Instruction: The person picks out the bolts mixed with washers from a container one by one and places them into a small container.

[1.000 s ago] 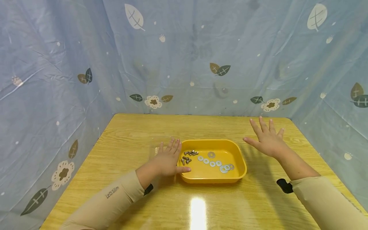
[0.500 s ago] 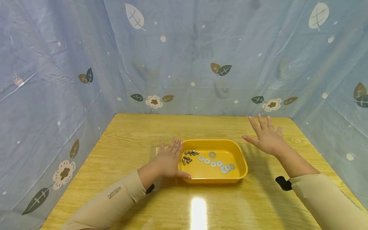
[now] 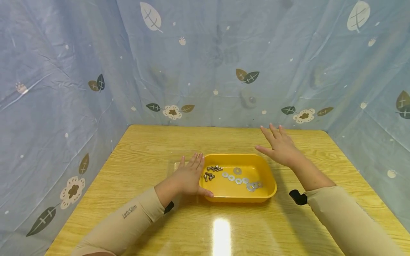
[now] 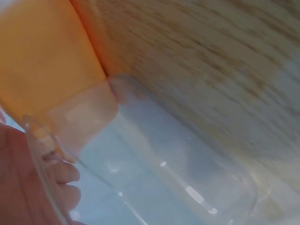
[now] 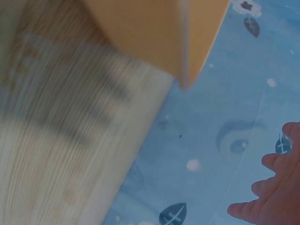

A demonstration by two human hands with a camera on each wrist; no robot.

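Observation:
A yellow tray (image 3: pixel 237 198) stands on the table with several metal screws (image 3: pixel 208 177) at its left end and several flat washers (image 3: pixel 238 181) in its middle and right. My left hand (image 3: pixel 187 179) is at the tray's left rim, fingers straight and thumb over the front left corner; whether it presses on the rim I cannot tell. Under and beside that hand is a clear plastic container (image 4: pixel 154 145), next to the tray in the left wrist view. My right hand (image 3: pixel 282 149) hovers beyond the tray's right back corner, fingers spread, holding nothing.
The wood-grain table (image 3: pixel 153 142) ends at a blue patterned curtain (image 3: pixel 205 64) at the back and both sides. Black wrist pieces show under both sleeves. A bright light reflection lies on the tabletop in front of the tray.
My right hand has moved left toward the tray, still spread. My left thumb has come down toward the tray's front left corner. Screws and washers have kept their places in the tray.

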